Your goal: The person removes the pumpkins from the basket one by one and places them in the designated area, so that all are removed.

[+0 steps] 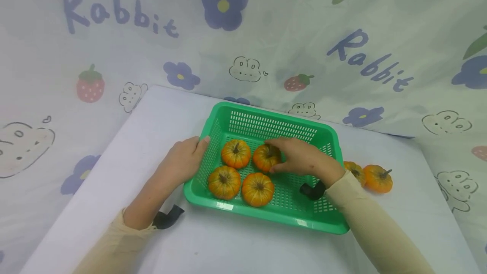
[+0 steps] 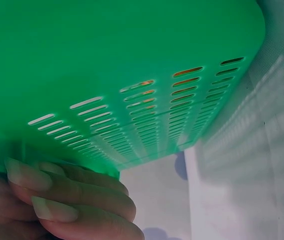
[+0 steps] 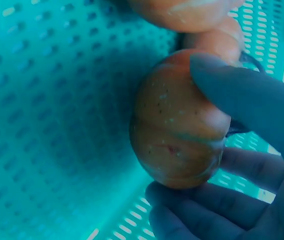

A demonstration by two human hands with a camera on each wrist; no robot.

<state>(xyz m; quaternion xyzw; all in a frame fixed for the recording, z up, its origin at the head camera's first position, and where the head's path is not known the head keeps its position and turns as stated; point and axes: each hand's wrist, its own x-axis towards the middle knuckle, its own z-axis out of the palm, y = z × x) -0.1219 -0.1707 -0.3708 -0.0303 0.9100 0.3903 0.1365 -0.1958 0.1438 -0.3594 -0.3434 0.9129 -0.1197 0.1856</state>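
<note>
A green plastic basket [image 1: 266, 215] holds several small orange pumpkins. My left hand [image 1: 182, 160] grips its left rim, thumb on top; in the left wrist view the curled fingers [image 2: 91, 200] lie beneath the rim, beside the slotted wall. Inside the basket, my right hand [image 1: 300, 155] holds a pumpkin [image 1: 264, 158] between thumb and fingers. The right wrist view has this pumpkin [image 3: 179, 125] low over the basket floor, thumb across its upper side and fingers around the other. Three more pumpkins sit close by: one at back left [image 1: 236, 154], two in front [image 1: 224, 182].
Outside the basket, right of it, two more pumpkins [image 1: 378, 179] lie on the white tabletop [image 1: 411, 219], one partly hidden by the right forearm. A printed cloth [image 1: 144, 54] hangs behind the table. Black wrist-worn pieces [image 1: 167, 217] stick out beside both wrists.
</note>
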